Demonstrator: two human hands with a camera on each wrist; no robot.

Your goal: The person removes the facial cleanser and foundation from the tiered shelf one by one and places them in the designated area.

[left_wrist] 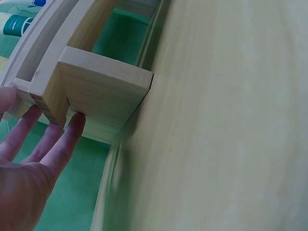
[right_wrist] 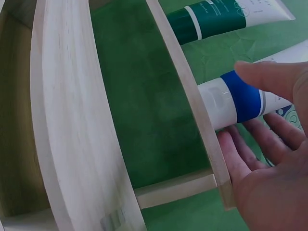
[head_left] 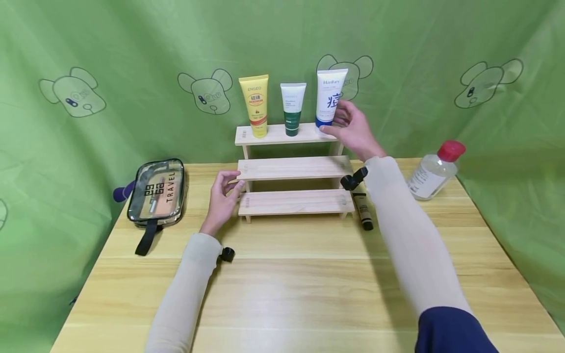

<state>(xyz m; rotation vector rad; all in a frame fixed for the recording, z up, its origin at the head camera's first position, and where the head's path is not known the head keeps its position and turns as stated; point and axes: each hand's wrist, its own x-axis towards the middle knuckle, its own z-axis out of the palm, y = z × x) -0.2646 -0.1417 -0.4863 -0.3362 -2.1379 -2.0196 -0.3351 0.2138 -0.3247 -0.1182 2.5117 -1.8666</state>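
My right hand [head_left: 355, 130] grips a white tube with a blue band [head_left: 331, 98] near its cap, thumb in front and fingers behind. It stands upright, cap down, at the right end of the top step of a wooden three-step display rack [head_left: 293, 167]. On the same step stand a yellow tube [head_left: 255, 105] and a white-and-green tube [head_left: 292, 108], both cap down. At the rack's left end, my left hand [head_left: 222, 198] touches the wood with loosely bent fingers. In the left wrist view its fingertips [left_wrist: 77, 120] lie against the end of a step and its leg.
A clear travel pouch [head_left: 159, 196] with a black strap lies at the left, a purple object [head_left: 123, 192] behind it. Beside the rack's right end lies a small dark-capped tube [head_left: 363, 212]. A red-capped clear bottle [head_left: 434, 171] stands further right. Green curtain [head_left: 273, 34] hangs behind the table.
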